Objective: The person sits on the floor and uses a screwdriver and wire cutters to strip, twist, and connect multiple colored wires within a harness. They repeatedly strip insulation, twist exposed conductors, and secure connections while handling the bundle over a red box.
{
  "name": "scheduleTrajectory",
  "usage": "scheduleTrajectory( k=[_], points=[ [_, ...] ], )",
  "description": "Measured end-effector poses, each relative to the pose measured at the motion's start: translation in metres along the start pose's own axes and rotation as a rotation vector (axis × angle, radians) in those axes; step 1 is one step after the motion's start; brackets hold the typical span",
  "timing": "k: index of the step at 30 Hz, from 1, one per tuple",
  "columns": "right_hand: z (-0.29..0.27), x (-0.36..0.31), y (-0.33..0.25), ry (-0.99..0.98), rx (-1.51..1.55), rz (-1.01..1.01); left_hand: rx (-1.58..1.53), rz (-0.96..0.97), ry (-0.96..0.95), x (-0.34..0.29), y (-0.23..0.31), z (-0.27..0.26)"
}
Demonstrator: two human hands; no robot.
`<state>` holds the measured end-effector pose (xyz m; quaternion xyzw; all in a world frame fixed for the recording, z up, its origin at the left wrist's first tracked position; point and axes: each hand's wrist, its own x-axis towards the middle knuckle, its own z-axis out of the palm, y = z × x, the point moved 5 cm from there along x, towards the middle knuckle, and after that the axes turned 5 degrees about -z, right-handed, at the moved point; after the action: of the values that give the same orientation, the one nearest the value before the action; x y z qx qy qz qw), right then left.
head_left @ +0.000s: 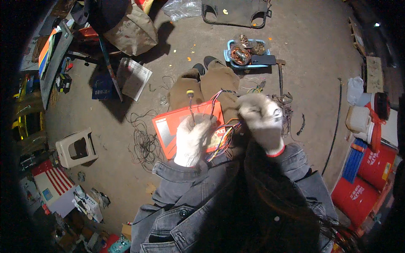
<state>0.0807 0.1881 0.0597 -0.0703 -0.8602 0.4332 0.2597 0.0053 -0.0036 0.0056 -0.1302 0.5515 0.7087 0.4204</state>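
My left hand (193,137), in a white work glove, is closed around a bundle of thin coloured wires (226,134) over my lap. A dark cable with a yellow-banded end (190,93) sticks up from its fingers. Beneath that hand lies a flat red box (168,126) across my knees. To the right, apart from the box, my right hand (259,118) is curled in a white glove with a red cuff edge. It is slightly blurred, and whatever its fingers hold is hidden. Wire ends loop between the two hands.
Ahead stands a blue basket (229,59) with bags of small parts and a dark phone (263,60). A hammer (281,80) lies beside it. Tangled black wire (145,141) is on the floor to the left, near a cream plastic frame (76,148). Red drums (356,200) stand at right.
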Motion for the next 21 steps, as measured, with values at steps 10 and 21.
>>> scheduleTrajectory(
  k=[10,21],
  points=[
    [0.038,0.004,-0.005,-0.235,0.348,0.336,0.036,-0.004,-0.010,-0.002,-0.002,-0.002],
    [0.042,0.004,-0.002,-0.260,0.273,0.395,0.407,0.141,0.005,-0.005,0.009,0.005]
  ],
)
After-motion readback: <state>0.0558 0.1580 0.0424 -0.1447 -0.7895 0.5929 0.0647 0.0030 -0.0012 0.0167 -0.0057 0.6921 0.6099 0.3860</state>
